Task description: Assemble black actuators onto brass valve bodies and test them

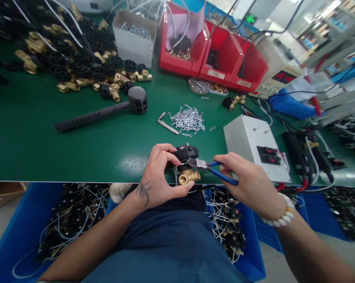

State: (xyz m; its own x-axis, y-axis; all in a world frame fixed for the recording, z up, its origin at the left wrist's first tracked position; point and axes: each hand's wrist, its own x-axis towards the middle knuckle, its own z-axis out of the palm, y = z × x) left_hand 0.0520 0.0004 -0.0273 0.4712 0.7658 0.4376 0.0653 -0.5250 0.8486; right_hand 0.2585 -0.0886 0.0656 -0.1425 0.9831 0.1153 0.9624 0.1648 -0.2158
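Observation:
At the bench's front edge my left hand [158, 175] is closed around a brass valve with a black actuator head [187, 154]. Its thumb presses near the brass body and its fingers lie against the black part. My right hand [245, 177] grips the blue handles of a pair of pliers [213, 167]. The plier jaws meet the valve where the black head joins the brass; what lies between the jaws is too small to make out. Beyond my hands lies a pile of silver spring clips [189, 119], with a bent metal piece [167, 124] beside it.
A black mallet [107, 112] lies left, before heaped brass valves [86, 70]. Behind are a white box of pins [134, 37] and red bins [183, 59]. A grey switch box [251, 145] stands right. Blue crates [15, 232] of wired parts sit below the bench.

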